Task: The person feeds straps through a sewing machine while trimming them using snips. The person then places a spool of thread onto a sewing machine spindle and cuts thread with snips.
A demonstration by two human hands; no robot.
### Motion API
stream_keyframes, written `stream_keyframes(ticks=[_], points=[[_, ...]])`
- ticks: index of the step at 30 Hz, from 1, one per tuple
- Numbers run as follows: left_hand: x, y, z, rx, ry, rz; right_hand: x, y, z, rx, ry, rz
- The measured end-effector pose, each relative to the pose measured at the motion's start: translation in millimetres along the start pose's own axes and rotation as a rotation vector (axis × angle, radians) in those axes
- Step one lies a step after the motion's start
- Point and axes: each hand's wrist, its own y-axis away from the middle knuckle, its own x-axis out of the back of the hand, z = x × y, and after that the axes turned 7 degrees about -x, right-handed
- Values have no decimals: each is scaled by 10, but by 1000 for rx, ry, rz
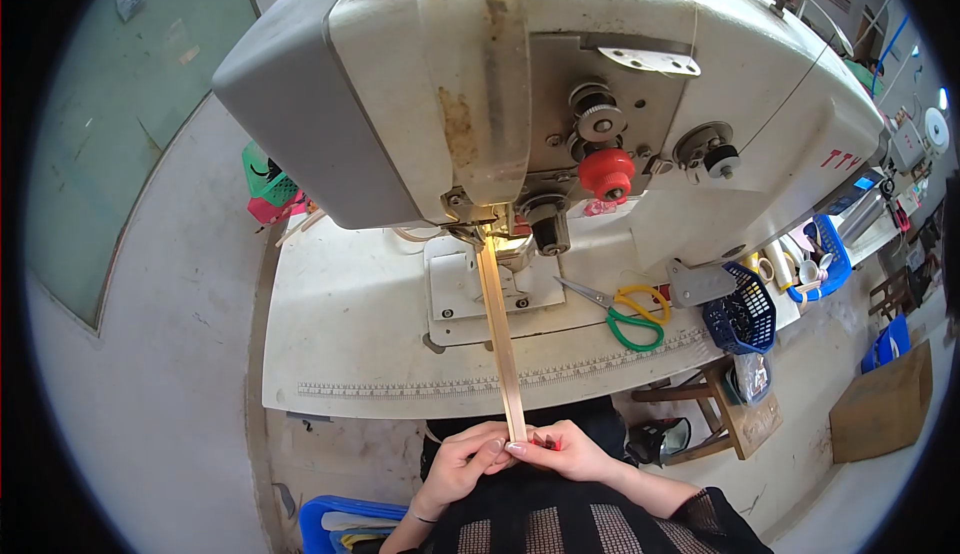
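Note:
A long, narrow tan strap (500, 334) runs from under the needle of the sewing machine (480, 219) over the table's front edge to my hands. My left hand (466, 462) is closed at its near end, thumb and fingers pinched together. Beside it, my right hand (575, 454) also pinches the strap end, its thumb lying on top. A small red and dark thing (545, 442) shows at the right hand's fingers; its kind is unclear. The fingertips under the strap are hidden.
Scissors with green and yellow handles (635, 319) lie on the white table (340, 314) right of the strap. A printed ruler (420, 389) follows the front edge. A dark blue basket (740, 309) and a wooden stool (745, 414) are at right, a blue bin (325, 514) below left.

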Motion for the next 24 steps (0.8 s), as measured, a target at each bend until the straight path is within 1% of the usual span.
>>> stream_keyframes(ticks=[10, 17, 24], points=[[-19, 6, -35, -33, -5, 35, -12, 9, -31, 8, 11, 16], [-11, 15, -43, -6, 2, 21, 5, 8, 8, -25, 20, 15], [-16, 5, -47, -20, -15, 29, -1, 5, -15, 17, -7, 8]])
